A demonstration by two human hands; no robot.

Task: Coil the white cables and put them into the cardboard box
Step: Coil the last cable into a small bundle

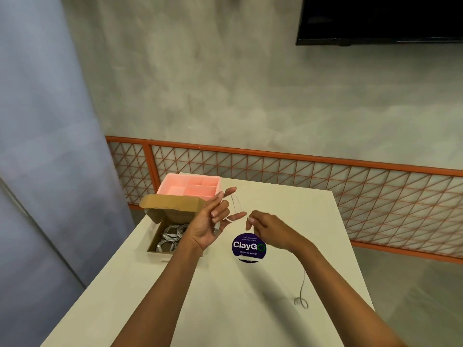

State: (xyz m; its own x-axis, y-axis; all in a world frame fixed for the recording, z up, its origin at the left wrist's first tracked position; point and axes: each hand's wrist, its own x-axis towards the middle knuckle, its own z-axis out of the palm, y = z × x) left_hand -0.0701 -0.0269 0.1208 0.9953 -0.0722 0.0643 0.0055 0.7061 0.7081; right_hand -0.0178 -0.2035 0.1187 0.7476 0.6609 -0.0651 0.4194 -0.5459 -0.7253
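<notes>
My left hand [213,221] is raised above the table, palm toward me, with a white cable [235,205] looped over its spread fingers and the plug end hanging at the palm. My right hand [265,227] pinches the same cable just right of the left fingertips. The cable's loose tail [302,294] drops past my right forearm and curls on the table. The open cardboard box [160,216] stands at the table's left edge, flap raised, holding several coiled white cables [170,236]. My left hand partly hides its right side.
A pink compartment tray [190,186] sits behind the box at the table's far left corner. A round purple "ClayGo" sticker [248,247] is on the cream tabletop [225,296]. An orange lattice railing [325,176] and grey wall lie beyond the table.
</notes>
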